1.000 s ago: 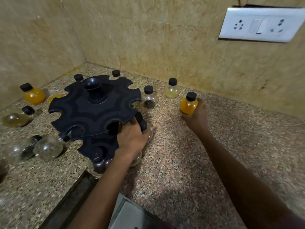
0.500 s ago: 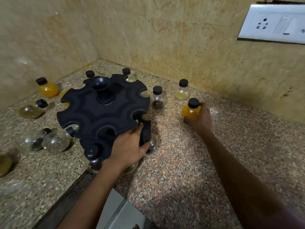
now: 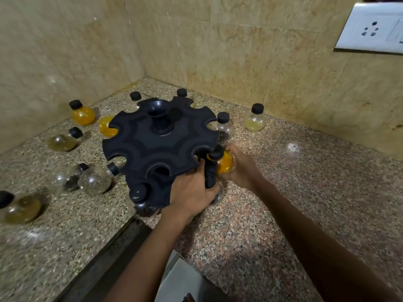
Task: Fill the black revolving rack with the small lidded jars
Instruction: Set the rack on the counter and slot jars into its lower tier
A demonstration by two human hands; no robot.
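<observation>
While L hand (image 3: 192, 190) grips rack (image 3: 159, 144), R hand (image 3: 239, 168) holds orange jar (image 3: 223, 163).

Your black revolving rack (image 3: 161, 147) stands upright in the counter's corner, its scalloped top tier showing open notches around a central post. You hold an orange-filled jar (image 3: 223, 163) with a black lid tilted against a notch at the rack's right edge. One black-lidded jar (image 3: 138, 192) already hangs in the lower tier at the front. Other round jars lie or stand around it: an orange one (image 3: 82, 114) upright at left, a clear one (image 3: 94, 180) on its side.
</observation>
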